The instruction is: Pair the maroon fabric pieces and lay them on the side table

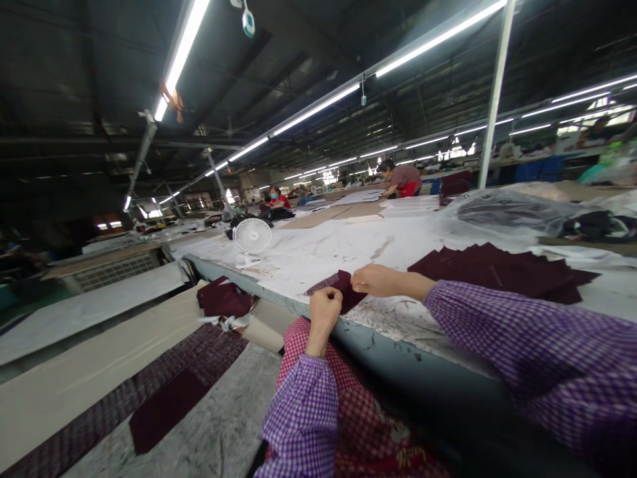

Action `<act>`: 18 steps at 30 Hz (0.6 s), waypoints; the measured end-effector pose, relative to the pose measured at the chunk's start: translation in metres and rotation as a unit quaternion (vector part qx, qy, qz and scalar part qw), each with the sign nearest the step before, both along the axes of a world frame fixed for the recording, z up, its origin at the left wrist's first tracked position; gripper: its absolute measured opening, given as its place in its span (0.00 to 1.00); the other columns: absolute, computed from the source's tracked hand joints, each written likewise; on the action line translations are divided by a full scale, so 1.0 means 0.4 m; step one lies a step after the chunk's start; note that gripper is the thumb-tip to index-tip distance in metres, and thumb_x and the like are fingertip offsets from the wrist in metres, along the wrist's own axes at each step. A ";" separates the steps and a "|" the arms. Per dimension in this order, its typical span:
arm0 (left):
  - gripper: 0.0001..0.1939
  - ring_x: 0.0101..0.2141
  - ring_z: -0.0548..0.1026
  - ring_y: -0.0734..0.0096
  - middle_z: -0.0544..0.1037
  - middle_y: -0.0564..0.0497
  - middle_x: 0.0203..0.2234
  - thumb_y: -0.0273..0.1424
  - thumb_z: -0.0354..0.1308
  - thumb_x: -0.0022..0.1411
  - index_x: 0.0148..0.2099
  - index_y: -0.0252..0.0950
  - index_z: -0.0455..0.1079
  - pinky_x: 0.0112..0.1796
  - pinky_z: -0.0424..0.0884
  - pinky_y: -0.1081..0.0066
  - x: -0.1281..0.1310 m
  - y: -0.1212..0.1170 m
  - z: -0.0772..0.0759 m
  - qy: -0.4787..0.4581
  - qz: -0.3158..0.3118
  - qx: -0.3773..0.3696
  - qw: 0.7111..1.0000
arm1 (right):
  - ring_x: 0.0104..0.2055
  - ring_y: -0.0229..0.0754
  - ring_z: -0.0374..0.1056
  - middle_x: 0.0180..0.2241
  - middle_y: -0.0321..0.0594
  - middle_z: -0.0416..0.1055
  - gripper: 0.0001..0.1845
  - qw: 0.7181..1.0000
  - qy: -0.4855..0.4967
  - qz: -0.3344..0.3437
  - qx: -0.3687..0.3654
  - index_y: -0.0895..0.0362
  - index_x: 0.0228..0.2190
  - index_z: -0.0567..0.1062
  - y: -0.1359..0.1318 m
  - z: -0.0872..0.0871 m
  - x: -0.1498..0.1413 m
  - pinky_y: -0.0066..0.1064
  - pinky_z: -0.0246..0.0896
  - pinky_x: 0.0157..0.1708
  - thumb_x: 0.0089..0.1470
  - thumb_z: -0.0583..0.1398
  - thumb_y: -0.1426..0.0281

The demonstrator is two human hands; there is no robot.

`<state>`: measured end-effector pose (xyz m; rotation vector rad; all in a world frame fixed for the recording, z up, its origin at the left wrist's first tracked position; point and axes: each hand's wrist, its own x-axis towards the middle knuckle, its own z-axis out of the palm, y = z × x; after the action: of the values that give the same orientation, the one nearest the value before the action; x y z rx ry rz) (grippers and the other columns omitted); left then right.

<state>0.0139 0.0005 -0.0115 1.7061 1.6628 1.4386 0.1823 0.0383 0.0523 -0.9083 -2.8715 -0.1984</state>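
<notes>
A dark maroon fabric piece [342,281] lies at the edge of the white-covered table, with a greyish patterned strip at its left side. My left hand [325,309] is closed in a pinch at its near edge. From the right, my right hand [374,280] pinches the piece's right edge between thumb and fingers. Further right, a fanned stack of maroon fabric pieces [490,269] lies beneath my right forearm's line. Both fingertips' exact grip on the cloth is small and partly hidden.
A white fan [252,236] stands on the table [318,245]. On the lower surface at left are a maroon fabric bundle [225,297], a patterned strip [129,392] and a maroon piece [166,408]. Clear plastic [507,211] lies at right. Two people work further back.
</notes>
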 end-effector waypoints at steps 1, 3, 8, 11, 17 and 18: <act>0.08 0.25 0.71 0.73 0.73 0.55 0.18 0.28 0.53 0.50 0.23 0.35 0.71 0.30 0.65 0.73 -0.003 0.002 -0.003 -0.042 0.008 0.005 0.999 | 0.40 0.43 0.70 0.39 0.46 0.75 0.16 1.000 -0.015 -0.006 0.008 0.60 0.39 0.77 0.006 -0.014 -0.025 0.32 0.59 0.43 0.59 0.51 0.67; 0.07 0.24 0.70 0.74 0.71 0.56 0.17 0.29 0.53 0.50 0.23 0.35 0.69 0.29 0.66 0.74 -0.016 0.005 -0.009 -0.188 0.035 0.016 0.981 | 0.42 0.44 0.70 0.42 0.48 0.74 0.20 0.998 -0.042 -0.020 0.041 0.60 0.45 0.74 0.016 -0.042 -0.060 0.36 0.57 0.46 0.61 0.51 0.62; 0.02 0.23 0.70 0.76 0.70 0.55 0.21 0.24 0.52 0.48 0.27 0.35 0.63 0.28 0.68 0.75 -0.109 -0.014 0.000 -0.562 0.061 0.051 0.823 | 0.46 0.45 0.67 0.45 0.48 0.72 0.24 0.995 -0.063 -0.039 0.064 0.58 0.50 0.70 0.029 -0.072 -0.079 0.38 0.53 0.48 0.62 0.48 0.57; 0.05 0.22 0.69 0.78 0.67 0.57 0.18 0.21 0.49 0.48 0.26 0.36 0.59 0.28 0.69 0.76 -0.186 -0.049 0.016 -0.625 0.071 0.077 0.774 | 0.46 0.45 0.66 0.45 0.49 0.72 0.26 0.996 -0.059 -0.049 0.041 0.58 0.50 0.71 0.033 -0.068 -0.076 0.37 0.53 0.47 0.61 0.48 0.55; 0.04 0.22 0.67 0.78 0.65 0.59 0.19 0.24 0.52 0.48 0.27 0.36 0.59 0.26 0.66 0.76 -0.242 -0.108 0.048 -0.606 0.186 0.180 0.752 | 0.48 0.48 0.66 0.48 0.52 0.71 0.27 0.996 -0.059 -0.066 0.013 0.60 0.51 0.70 0.035 -0.060 -0.082 0.40 0.53 0.50 0.60 0.49 0.55; 0.04 0.22 0.66 0.79 0.64 0.59 0.19 0.26 0.53 0.48 0.26 0.36 0.59 0.25 0.65 0.77 -0.230 -0.109 0.051 -0.582 0.203 0.198 0.762 | 0.49 0.49 0.66 0.49 0.52 0.70 0.27 0.996 -0.053 -0.066 -0.001 0.60 0.51 0.70 0.035 -0.055 -0.081 0.40 0.53 0.51 0.59 0.50 0.55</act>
<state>-0.0782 -0.0431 0.0091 0.2168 0.9948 2.4198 0.1499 0.0521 0.0303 -1.1218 -2.9097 -0.2644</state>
